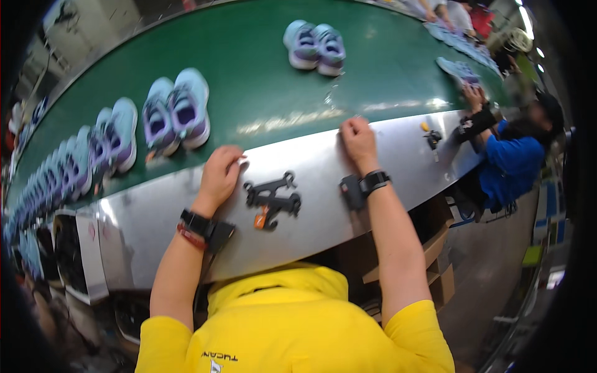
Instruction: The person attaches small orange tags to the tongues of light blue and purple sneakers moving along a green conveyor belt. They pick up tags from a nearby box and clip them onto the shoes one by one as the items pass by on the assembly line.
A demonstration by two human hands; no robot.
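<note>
the left hand (219,177) and the right hand (359,143) are held near the far edge of a metal ledge (323,202), beside a green belt (249,56). the fingers of both are curled inward; whether anything is gripped cannot be told. between the hands, slightly nearer the viewer, black hooked pieces (273,200) with an orange tag (260,221) are laid on the ledge. on the belt, a pair of blue-and-purple shoes (185,109) is set left of the left hand.

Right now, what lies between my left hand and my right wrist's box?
In the head view, black hooked pieces lie on the metal between your left hand and the box.
</note>
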